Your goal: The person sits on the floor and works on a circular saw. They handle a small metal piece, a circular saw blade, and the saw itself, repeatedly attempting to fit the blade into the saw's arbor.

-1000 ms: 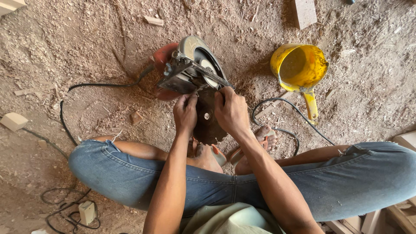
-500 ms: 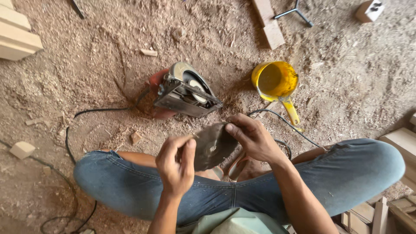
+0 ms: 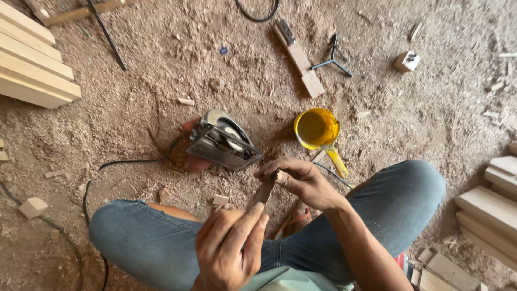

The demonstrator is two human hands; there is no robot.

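We hold the blade (image 3: 264, 189) edge-on between both hands: left hand (image 3: 231, 245) grips its near rim, right hand (image 3: 299, 180) pinches the far rim. The saw (image 3: 222, 141) lies at 11 o'clock. Teeth could cut fingers if our grip slips.

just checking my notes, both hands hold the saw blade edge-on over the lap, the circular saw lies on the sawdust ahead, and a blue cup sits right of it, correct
One detail is off: the cup is yellow, not blue, as the head view shows. The rest stands: the left hand and right hand hold the saw blade edge-on over the lap, the circular saw lies on the sawdust ahead, and the cup sits to its right.
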